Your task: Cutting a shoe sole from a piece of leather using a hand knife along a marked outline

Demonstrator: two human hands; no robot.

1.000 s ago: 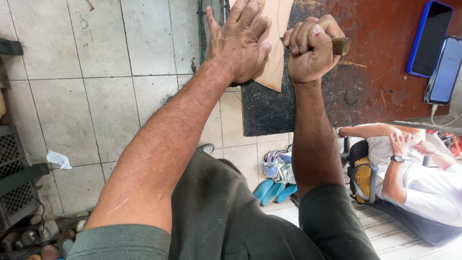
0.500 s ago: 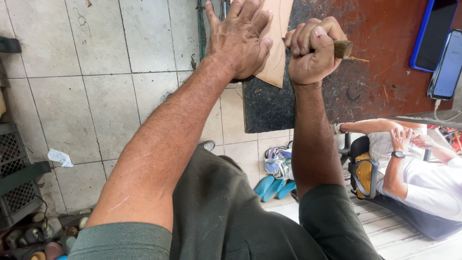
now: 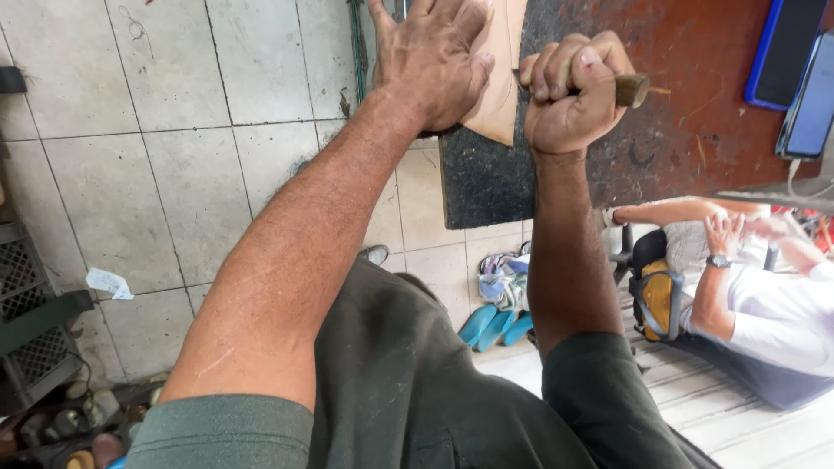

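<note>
My left hand (image 3: pixel 434 56) lies flat, fingers spread, pressing on a tan piece of leather (image 3: pixel 502 78) that rests on a dark worn board (image 3: pixel 678 139). My right hand (image 3: pixel 573 91) is clenched in a fist around a tool with a round wooden handle (image 3: pixel 632 89). The handle's end sticks out to the right of the fist. The tool's working end is hidden between my two hands, at the leather's edge.
A blue phone or tablet (image 3: pixel 782 52) and another device (image 3: pixel 812 104) lie at the board's right edge. Below, another person in white (image 3: pixel 764 287) sits with a wristwatch. Blue sandals (image 3: pixel 499 321) lie on the tiled floor (image 3: pixel 174 130). Dark crates (image 3: pixel 26 304) stand at left.
My right fist with the tool has shifted slightly right and down along the leather. My left hand stays pressed on the leather. The view has drifted a little.
</note>
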